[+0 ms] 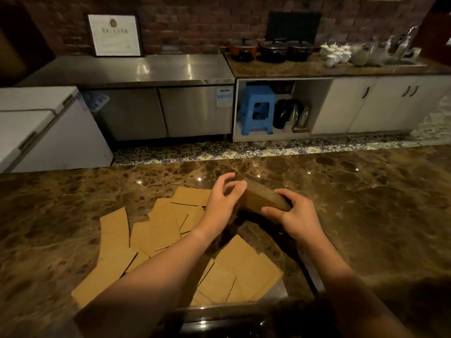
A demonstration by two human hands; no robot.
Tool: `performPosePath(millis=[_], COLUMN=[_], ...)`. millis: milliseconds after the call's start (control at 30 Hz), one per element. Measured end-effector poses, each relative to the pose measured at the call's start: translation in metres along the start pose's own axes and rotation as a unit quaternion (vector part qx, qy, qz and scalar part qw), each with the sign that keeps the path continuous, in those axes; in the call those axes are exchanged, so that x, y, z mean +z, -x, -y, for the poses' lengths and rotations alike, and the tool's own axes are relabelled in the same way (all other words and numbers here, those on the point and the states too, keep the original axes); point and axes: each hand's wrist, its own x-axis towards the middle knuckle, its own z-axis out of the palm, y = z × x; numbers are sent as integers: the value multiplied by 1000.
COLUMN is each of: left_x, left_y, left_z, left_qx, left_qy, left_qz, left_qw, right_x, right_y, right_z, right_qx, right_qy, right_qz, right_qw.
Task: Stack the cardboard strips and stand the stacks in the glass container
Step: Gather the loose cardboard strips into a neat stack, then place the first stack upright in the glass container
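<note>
Stack of cardboard strips held above desk, tilted. Right hand: fingers curled round stack's near end. Left hand: fingers bent against far end. Loose strips scattered on desk below-left.

The cardboard strips were plain tan, and the stack showed a darker brown, finely lined edge. The countertop was dark brown marble veined in gold. The floor tiles carried a blue-and-white floral pattern. The stool was bright blue, the wall dull red brick, and one pot looked perhaps orange.
</note>
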Motion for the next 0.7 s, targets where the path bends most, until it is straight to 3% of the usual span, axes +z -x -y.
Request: performPosePath(millis=[167,300,400,533,700], left_x=[-27,-33,-43,-63,-81], left_y=[58,106,139,182,233], left_z=[-43,-70,-80,-74,-51], left_qx=[54,94,101,101,46], left_qy=[24,108,105,51,12], left_qz=[72,47,17,-27,-67], left_qw=[996,989,989,993,997], right_x=[-11,-2,9,24,43], right_y=[44,88,119,146,184], right_z=[65,104,120,130,130], right_qx=[-35,-29,-3,-20,-15], right_qy=[-201,-274,-325,-215,-147], right_qz=[16,76,128,180,263], right_qw=[979,958,937,960,953])
